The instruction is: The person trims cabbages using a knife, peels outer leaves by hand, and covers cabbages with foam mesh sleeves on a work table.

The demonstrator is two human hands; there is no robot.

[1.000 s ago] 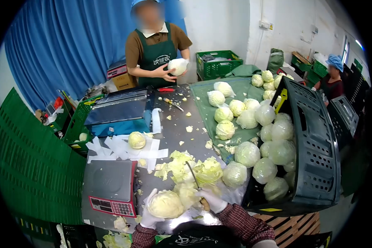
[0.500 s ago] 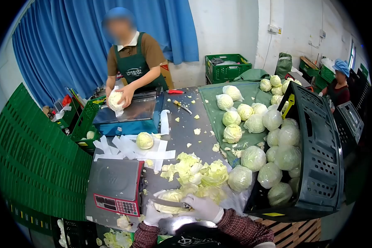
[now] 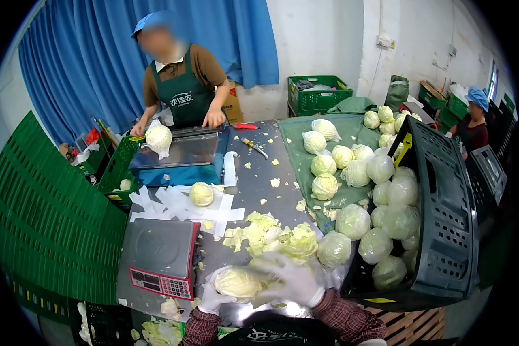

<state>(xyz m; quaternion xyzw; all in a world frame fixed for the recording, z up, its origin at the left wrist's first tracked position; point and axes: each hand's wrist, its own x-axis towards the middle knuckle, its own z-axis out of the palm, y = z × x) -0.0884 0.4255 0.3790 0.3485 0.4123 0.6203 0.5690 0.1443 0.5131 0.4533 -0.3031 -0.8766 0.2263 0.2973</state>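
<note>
Head view. Cabbage (image 3: 238,282): near edge of table (image 3: 247,187), grasped along its left side by left hand (image 3: 214,297). Right hand (image 3: 294,279): blurred, fingers apparently spread, at the cabbage's right; whether it grips anything, cannot tell. Knife: across the cabbage half a second ago, indiscernible now; finger work seemingly replaces cutting. Leaves (image 3: 297,242): loose, just beyond. Bagged cabbage (image 3: 158,139): far left, now released by co-worker (image 3: 181,86).

Two gloved hands (image 3: 296,282) and one held cabbage (image 3: 238,283) are seen. On the counter (image 3: 252,187), one pink-edged scale (image 3: 160,248), one curved knife (image 3: 255,149) and one red object (image 3: 246,126) are counted. Two co-workers (image 3: 181,92) are shown. Cabbages in the black crate (image 3: 447,202) are too crowded to be counted.
</note>
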